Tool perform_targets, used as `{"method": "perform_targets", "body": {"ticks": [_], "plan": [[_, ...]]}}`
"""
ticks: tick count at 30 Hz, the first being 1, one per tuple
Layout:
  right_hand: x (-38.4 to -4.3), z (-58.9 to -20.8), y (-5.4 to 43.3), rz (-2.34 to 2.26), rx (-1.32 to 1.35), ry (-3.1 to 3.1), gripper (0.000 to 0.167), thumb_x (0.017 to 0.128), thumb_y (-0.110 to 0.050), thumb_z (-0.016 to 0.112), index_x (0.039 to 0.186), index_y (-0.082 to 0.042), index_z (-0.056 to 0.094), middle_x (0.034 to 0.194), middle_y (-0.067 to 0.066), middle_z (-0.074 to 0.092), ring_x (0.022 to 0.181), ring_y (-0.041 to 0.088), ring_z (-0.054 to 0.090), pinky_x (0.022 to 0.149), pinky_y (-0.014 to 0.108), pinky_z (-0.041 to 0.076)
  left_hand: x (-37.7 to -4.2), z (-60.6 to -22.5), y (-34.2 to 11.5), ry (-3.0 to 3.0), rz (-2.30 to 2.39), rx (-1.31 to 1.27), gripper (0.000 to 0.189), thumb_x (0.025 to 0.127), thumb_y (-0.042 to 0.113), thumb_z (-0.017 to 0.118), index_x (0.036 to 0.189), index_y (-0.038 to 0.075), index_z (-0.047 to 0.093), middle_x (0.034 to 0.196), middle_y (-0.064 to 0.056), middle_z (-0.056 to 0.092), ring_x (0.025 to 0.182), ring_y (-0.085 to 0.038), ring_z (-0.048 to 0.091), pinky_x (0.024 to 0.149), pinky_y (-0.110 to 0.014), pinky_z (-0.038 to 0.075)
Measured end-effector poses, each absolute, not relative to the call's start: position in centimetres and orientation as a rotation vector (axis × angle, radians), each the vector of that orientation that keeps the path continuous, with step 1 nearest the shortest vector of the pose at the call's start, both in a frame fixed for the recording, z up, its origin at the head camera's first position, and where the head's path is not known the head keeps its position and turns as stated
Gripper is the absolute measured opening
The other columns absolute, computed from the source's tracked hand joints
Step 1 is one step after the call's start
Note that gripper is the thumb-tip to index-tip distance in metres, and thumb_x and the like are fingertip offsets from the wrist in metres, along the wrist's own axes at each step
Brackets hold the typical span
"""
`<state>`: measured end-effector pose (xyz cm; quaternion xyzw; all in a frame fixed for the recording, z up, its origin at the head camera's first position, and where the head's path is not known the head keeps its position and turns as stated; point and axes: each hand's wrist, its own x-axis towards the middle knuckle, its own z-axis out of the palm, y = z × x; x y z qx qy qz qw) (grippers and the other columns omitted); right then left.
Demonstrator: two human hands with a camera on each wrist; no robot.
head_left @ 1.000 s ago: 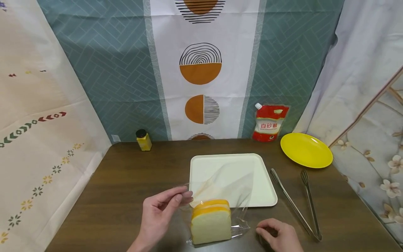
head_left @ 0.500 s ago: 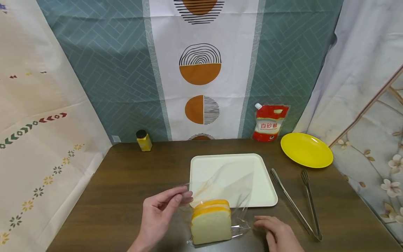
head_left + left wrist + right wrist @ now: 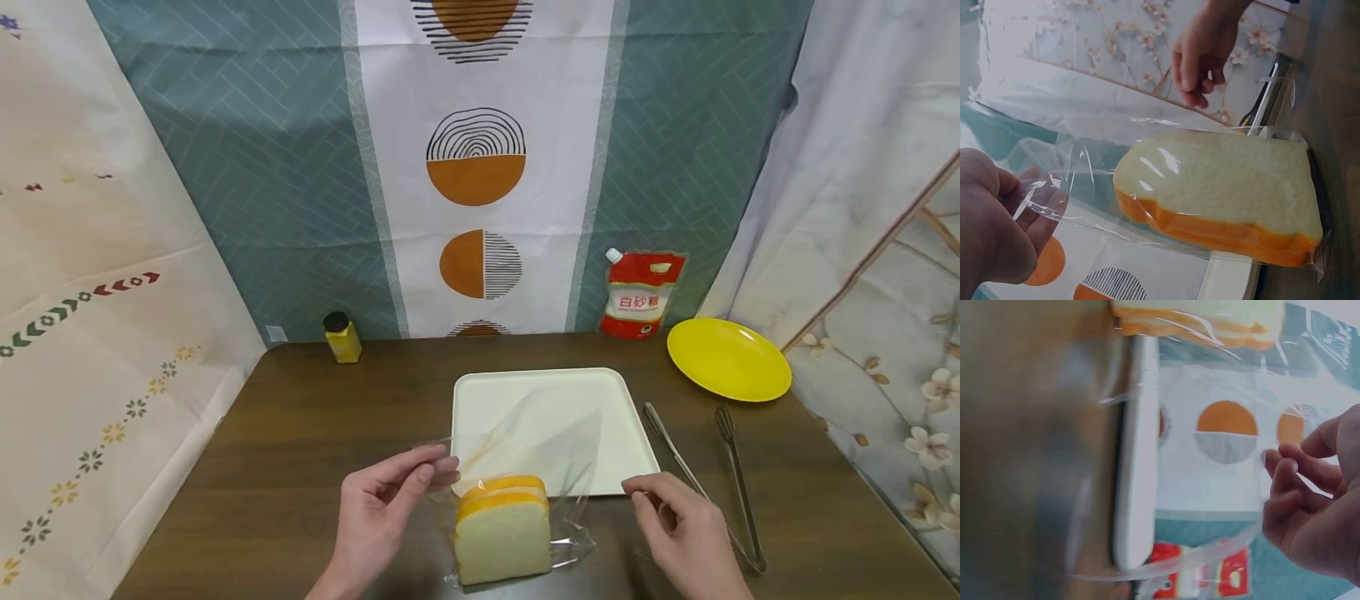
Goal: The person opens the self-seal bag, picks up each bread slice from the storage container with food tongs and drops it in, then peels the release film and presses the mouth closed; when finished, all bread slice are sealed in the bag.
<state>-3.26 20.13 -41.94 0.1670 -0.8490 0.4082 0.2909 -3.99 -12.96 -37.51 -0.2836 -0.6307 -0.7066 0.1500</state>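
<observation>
Clear film wraps a thick stack of sliced bread (image 3: 502, 533) standing at the table's front. The loose upper part of the clear plastic bag (image 3: 555, 433) rises over the tray. My left hand (image 3: 382, 508) pinches the bag's edge on the left; the left wrist view shows film between its fingers (image 3: 1047, 215). Beyond the bread's right side is my right hand (image 3: 686, 525), raised, its fingers loosely bent and no firm hold visible. The right wrist view shows that hand (image 3: 1316, 500) next to a curved clear film edge; contact there is unclear.
A white tray (image 3: 480, 392) lies behind the bread. Metal tongs (image 3: 738, 492) lie to the right, partly behind my right hand. Farther back are a yellow plate (image 3: 727, 358), a red sugar pouch (image 3: 641, 296) and a small yellow bottle (image 3: 343, 340).
My right hand's fingers have spread and then drawn together again, while the hand has moved up and right, away from the table front. The left hand, bread and bag have hardly moved.
</observation>
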Motion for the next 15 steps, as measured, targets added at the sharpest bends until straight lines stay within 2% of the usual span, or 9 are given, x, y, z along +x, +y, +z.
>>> {"method": "perform_targets", "body": {"ticks": [2, 7, 10, 15], "plan": [[-3.3, -41.2, 20.2, 1.144, 0.443, -2.281, 0.04, 0.08, 0.017, 0.071, 0.092, -0.021, 0.071, 0.083, -0.014, 0.063, 0.059, 0.004, 0.05, 0.052, 0.015, 0.041, -4.0, -37.6, -13.0, -1.802, -2.034, -0.823, 0.028, 0.095, -0.018, 0.053, 0.12, -0.014, 0.064, 0.103, -0.022, 0.072, 0.091, -0.028, 0.073, 0.078, -0.043, 0.056], [-3.5, -39.9, 20.6, 1.247, 0.471, -2.239, 0.037, 0.082, 0.02, 0.068, 0.095, -0.014, 0.071, 0.095, -0.002, 0.068, 0.069, 0.008, 0.061, 0.059, 0.016, 0.05, -3.9, -37.6, -13.0, -1.802, -2.043, -0.82, 0.027, 0.096, -0.017, 0.053, 0.12, -0.014, 0.064, 0.103, -0.024, 0.072, 0.092, -0.028, 0.073, 0.079, -0.044, 0.055], [-3.7, -39.6, 21.0, 1.135, 0.475, -2.225, 0.038, 0.08, 0.02, 0.068, 0.094, -0.015, 0.072, 0.097, 0.0, 0.071, 0.075, 0.005, 0.063, 0.063, 0.014, 0.049, -3.9, -37.5, -13.0, -1.809, -2.043, -0.81, 0.027, 0.096, -0.017, 0.053, 0.12, -0.014, 0.064, 0.103, -0.024, 0.072, 0.092, -0.029, 0.073, 0.079, -0.044, 0.055], [-3.8, -39.5, 21.6, 0.993, 0.448, -2.241, 0.038, 0.077, 0.019, 0.069, 0.091, -0.016, 0.074, 0.099, -0.001, 0.073, 0.088, -0.001, 0.065, 0.079, 0.008, 0.044, -3.8, -37.4, -13.2, -1.816, -2.042, -0.802, 0.027, 0.095, -0.018, 0.053, 0.12, -0.014, 0.064, 0.103, -0.023, 0.072, 0.092, -0.029, 0.073, 0.078, -0.044, 0.055]]}}
